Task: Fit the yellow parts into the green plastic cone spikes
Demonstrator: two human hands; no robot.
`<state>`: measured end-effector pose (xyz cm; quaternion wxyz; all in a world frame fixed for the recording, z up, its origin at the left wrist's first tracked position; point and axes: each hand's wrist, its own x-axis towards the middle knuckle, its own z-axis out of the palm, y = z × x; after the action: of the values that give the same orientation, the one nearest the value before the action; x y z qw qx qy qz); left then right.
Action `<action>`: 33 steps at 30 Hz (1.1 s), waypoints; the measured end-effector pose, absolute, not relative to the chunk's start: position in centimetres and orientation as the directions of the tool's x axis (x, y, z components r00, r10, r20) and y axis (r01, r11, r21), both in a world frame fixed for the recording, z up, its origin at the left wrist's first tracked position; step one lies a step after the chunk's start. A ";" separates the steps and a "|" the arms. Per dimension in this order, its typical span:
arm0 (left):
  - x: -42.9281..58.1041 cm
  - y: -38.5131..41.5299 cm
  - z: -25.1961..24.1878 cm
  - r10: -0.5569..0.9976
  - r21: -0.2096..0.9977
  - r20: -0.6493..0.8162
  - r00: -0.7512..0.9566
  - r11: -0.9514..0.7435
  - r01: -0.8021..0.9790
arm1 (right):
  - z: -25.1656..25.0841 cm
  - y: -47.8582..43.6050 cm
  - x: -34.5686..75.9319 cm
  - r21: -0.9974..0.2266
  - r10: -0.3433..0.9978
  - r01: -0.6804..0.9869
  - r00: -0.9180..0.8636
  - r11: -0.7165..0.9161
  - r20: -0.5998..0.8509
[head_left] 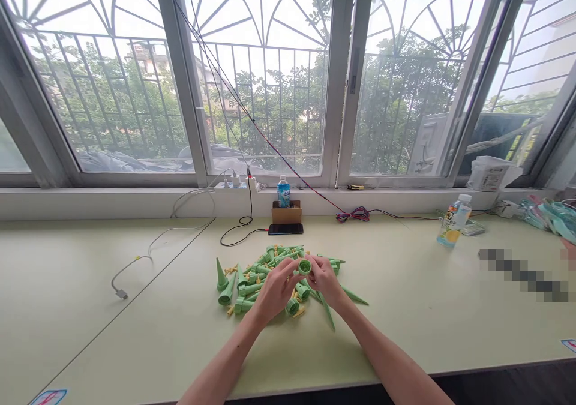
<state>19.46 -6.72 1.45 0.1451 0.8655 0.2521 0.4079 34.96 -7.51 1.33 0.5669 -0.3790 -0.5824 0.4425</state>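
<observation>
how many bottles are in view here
2: a blue bottle at the small cardboard box behind the phone, and another bottle standing farther right on the table. Any others could be hidden.

A green part (305, 267), its hollow end turned toward the camera, is held between the left hand (279, 286) and right hand (324, 277); green cones (227, 290) and yellow pieces (299, 312) are heaped on the table (171, 315).

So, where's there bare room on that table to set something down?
Right: table between the cones and lemon bottle. Left: between the grey plug and the cones. Crowded: the middle, where the left hand and right hand hold one cone over the others, and the back, with phone and cords.
</observation>
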 end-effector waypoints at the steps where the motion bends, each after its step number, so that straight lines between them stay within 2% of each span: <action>1: 19.4 -6.7 1.4 0.548 0.441 0.633 0.546 -0.836 0.327 | 1.3 -7.5 35.0 -0.945 0.943 -0.053 -0.069 0.324 0.327; 9: 18.8 -6.5 1.5 0.485 0.290 0.655 0.580 -0.870 0.400 | 1.0 -7.3 35.0 -0.951 0.948 -0.054 -0.088 0.303 0.307; 13: 18.6 -6.3 1.4 0.463 0.228 0.662 0.589 -0.874 0.430 | 1.3 -7.6 35.0 -0.947 0.946 -0.127 -0.098 0.295 0.308; 18: 18.5 -6.2 1.3 0.467 0.208 0.658 0.590 -0.867 0.453 | 1.3 -7.5 35.0 -0.946 0.949 -0.165 -0.098 0.280 0.298; 25: 19.2 -6.0 1.3 0.575 0.351 0.659 0.485 -0.806 0.477 | 0.3 -6.6 34.6 -0.927 0.926 -0.015 0.062 0.374 0.372; 29: 19.8 -5.9 1.1 0.697 0.517 0.642 0.318 -0.701 0.492 | 0.1 -6.4 34.7 -0.904 0.891 0.113 0.155 0.412 0.426; 33: 20.0 -5.8 1.4 0.802 0.707 0.561 0.204 -0.593 0.386 | 0.4 -6.7 34.9 -0.870 0.857 0.232 0.190 0.434 0.478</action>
<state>20.05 -5.78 1.41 0.2127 0.7462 0.3979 0.4895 34.89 -6.68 0.40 0.6139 -0.4671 -0.5833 0.2545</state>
